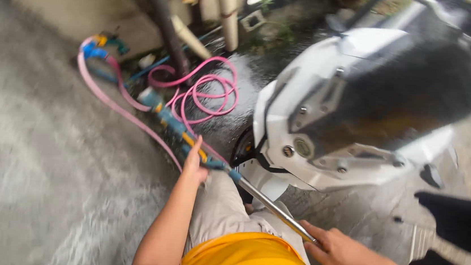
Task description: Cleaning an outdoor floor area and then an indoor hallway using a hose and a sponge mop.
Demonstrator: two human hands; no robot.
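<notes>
I hold a long spray wand (268, 204) with a silver metal tube and a blue and yellow handle end. My left hand (195, 163) grips the blue and yellow handle (181, 135), where a pink hose (129, 116) joins it. My right hand (336, 250) is closed around the metal tube further along, low at the right. The wand crosses in front of my beige trousers and yellow shirt. A white and black scooter (351, 103) stands just right of the wand, its rear facing me.
The pink hose lies in coils (207, 93) on wet concrete by a wall with pipes (226, 9) and a dark post (163, 21). Blue hose fittings (96, 49) sit at the far left. A dark object (460, 226) lies at the right edge.
</notes>
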